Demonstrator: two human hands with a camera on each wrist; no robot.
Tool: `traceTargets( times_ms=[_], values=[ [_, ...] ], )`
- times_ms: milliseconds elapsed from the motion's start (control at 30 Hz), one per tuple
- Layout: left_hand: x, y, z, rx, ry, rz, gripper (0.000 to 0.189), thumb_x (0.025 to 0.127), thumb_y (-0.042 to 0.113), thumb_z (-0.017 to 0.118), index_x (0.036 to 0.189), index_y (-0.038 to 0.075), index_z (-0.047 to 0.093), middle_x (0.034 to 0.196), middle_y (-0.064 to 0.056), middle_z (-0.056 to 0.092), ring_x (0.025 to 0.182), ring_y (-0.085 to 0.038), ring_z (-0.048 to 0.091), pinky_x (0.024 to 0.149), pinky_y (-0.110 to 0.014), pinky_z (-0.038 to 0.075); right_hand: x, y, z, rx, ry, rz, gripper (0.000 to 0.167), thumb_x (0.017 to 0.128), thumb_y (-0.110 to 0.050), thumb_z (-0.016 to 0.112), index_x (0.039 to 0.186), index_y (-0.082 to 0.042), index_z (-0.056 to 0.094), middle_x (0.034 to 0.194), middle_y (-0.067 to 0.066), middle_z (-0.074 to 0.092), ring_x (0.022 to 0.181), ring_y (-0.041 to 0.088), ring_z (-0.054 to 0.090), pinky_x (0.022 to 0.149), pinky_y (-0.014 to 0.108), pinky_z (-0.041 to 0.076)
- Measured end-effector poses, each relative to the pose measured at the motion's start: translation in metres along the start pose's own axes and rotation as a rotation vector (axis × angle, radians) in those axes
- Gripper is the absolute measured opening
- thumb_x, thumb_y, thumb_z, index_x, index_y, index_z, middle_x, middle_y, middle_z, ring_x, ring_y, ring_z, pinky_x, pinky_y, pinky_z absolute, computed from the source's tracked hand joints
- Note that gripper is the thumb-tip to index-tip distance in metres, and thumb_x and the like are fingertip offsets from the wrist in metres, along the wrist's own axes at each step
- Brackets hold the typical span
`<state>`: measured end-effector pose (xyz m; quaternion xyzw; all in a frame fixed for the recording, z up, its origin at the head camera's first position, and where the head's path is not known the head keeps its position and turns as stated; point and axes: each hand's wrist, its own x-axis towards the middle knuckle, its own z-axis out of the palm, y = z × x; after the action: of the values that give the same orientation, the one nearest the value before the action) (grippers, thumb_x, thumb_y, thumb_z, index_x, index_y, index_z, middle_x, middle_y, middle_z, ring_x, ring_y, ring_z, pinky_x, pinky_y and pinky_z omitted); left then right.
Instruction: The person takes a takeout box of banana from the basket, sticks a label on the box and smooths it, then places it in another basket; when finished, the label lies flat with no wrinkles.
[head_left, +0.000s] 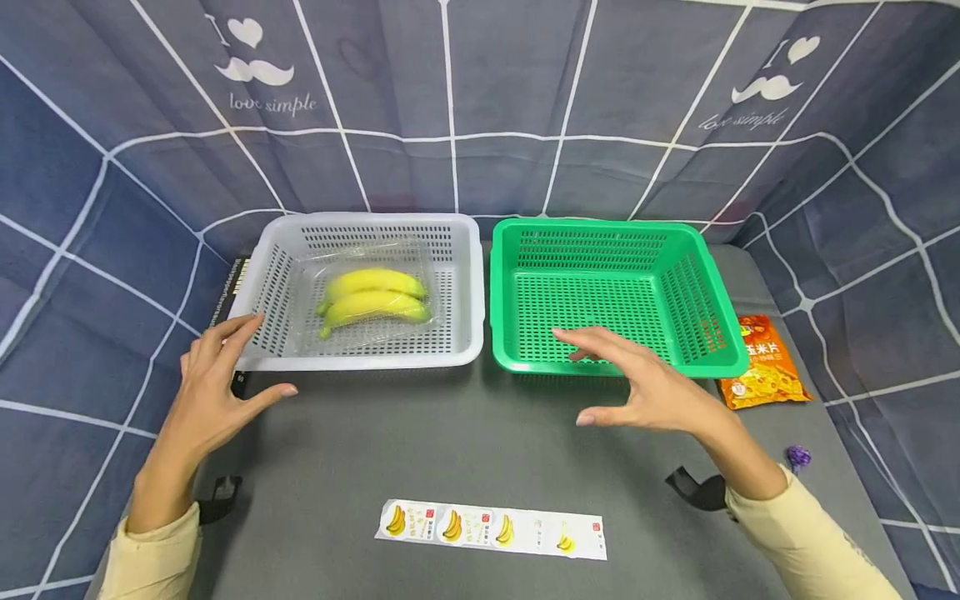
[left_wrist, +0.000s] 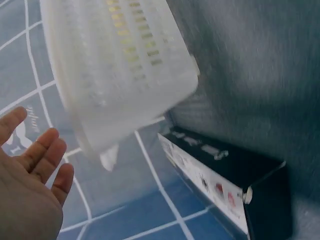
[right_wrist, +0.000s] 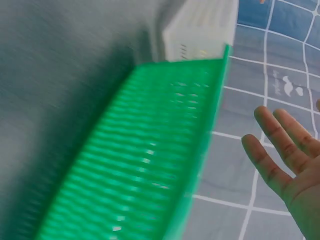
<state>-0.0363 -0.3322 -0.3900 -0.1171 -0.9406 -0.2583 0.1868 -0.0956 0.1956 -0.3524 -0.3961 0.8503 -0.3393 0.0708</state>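
In the head view a white plastic basket (head_left: 375,362) holds two yellow-green bananas (head_left: 375,304) under a sheet of clear plastic packaging (head_left: 303,292). Beside it on the right stands a green basket (head_left: 501,292) with nothing in it. My left hand (head_left: 213,383) hovers at the white basket's front left corner, thumb spread from the fingers, holding nothing. Over the front rim of the green basket is my right hand (head_left: 637,383), its fingers extended and thumb apart, also holding nothing. Both wrist views show relaxed, spread fingers beside the baskets.
A strip of banana stickers (head_left: 491,530) lies near the front of the grey table. An orange snack bag (head_left: 765,362) sits right of the green basket, a small purple object (head_left: 798,456) before it. A black box (left_wrist: 225,160) stands by the white basket's left side.
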Motion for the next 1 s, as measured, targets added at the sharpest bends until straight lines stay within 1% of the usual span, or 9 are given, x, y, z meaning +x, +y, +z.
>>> traceTargets(
  times_ms=[133,200,300,433,500,600,733,867,1000],
  values=[
    [0.012,-0.013,-0.003,0.021,-0.022,-0.042,0.101,0.068,0.05,0.086,0.15,0.011,0.04,0.145,-0.027,0.037,0.118,-0.048,0.035,0.082,-0.058,0.018,0.036,-0.001,-0.02,0.007,-0.019,0.007,0.097,0.074,-0.037,0.087,0.153,-0.027,0.033,0.144,-0.006,0.045,0.119,0.009,0.055,0.097,0.046,0.047],
    [0.017,-0.02,-0.004,0.014,-0.027,-0.059,0.099,0.069,0.047,0.086,0.149,0.011,0.042,0.146,-0.027,0.035,0.121,-0.049,0.033,0.086,-0.061,0.017,0.057,0.001,-0.027,0.024,-0.034,0.002,0.097,0.075,-0.037,0.086,0.154,-0.029,0.031,0.145,-0.005,0.043,0.121,0.011,0.055,0.099,0.044,0.047],
    [0.022,-0.028,-0.003,-0.006,-0.044,-0.086,0.095,0.069,0.04,0.088,0.148,0.01,0.043,0.147,-0.028,0.034,0.125,-0.051,0.031,0.092,-0.065,0.015,0.093,0.006,-0.032,0.087,-0.063,0.001,0.094,0.079,-0.034,0.083,0.154,-0.033,0.028,0.146,-0.003,0.041,0.123,0.015,0.055,0.1,0.041,0.047],
    [0.019,-0.036,0.003,-0.016,-0.065,-0.125,0.094,0.069,0.036,0.088,0.147,0.009,0.044,0.147,-0.029,0.033,0.126,-0.052,0.029,0.092,-0.066,0.014,0.148,0.013,-0.026,0.174,-0.124,0.047,0.087,0.084,-0.035,0.078,0.155,-0.036,0.026,0.149,-0.001,0.038,0.125,0.024,0.054,0.096,0.039,0.05],
    [0.015,-0.039,0.006,-0.027,-0.073,-0.15,0.094,0.069,0.036,0.088,0.147,0.008,0.044,0.147,-0.029,0.031,0.126,-0.053,0.027,0.09,-0.064,0.014,0.173,0.014,-0.017,0.177,-0.178,0.097,0.086,0.086,-0.038,0.075,0.155,-0.034,0.024,0.148,0.0,0.038,0.126,0.027,0.053,0.093,0.04,0.05],
    [0.012,-0.04,0.007,-0.054,-0.076,-0.178,0.093,0.07,0.034,0.088,0.147,0.006,0.044,0.148,-0.029,0.029,0.127,-0.055,0.024,0.09,-0.064,0.013,0.205,0.014,0.001,0.169,-0.266,0.125,0.087,0.088,-0.04,0.072,0.157,-0.026,0.02,0.154,0.002,0.032,0.133,0.03,0.046,0.102,0.044,0.046],
    [0.012,-0.039,0.006,-0.081,-0.087,-0.211,0.092,0.071,0.028,0.088,0.147,0.006,0.042,0.15,-0.028,0.027,0.127,-0.054,0.023,0.09,-0.064,0.013,0.233,0.013,0.026,0.186,-0.364,0.089,0.089,0.091,-0.041,0.069,0.158,-0.018,0.015,0.163,0.0,0.019,0.147,0.027,0.028,0.115,0.044,0.032],
    [0.012,-0.039,0.007,-0.079,-0.097,-0.232,0.093,0.071,0.029,0.087,0.148,0.006,0.041,0.152,-0.027,0.026,0.123,-0.052,0.025,0.088,-0.063,0.014,0.249,0.011,0.043,0.182,-0.428,0.099,0.09,0.092,-0.037,0.068,0.159,-0.018,0.011,0.165,-0.001,0.013,0.152,0.021,0.015,0.119,0.043,0.024],
    [0.013,-0.041,0.01,-0.09,-0.066,-0.229,0.094,0.068,0.024,0.09,0.147,0.005,0.042,0.151,-0.027,0.028,0.118,-0.049,0.027,0.089,-0.064,0.017,0.255,0.007,0.052,0.213,-0.468,0.239,0.094,0.091,-0.033,0.07,0.159,-0.026,0.006,0.166,-0.002,0.004,0.142,0.024,0.034,0.108,0.046,0.041]
  ],
)
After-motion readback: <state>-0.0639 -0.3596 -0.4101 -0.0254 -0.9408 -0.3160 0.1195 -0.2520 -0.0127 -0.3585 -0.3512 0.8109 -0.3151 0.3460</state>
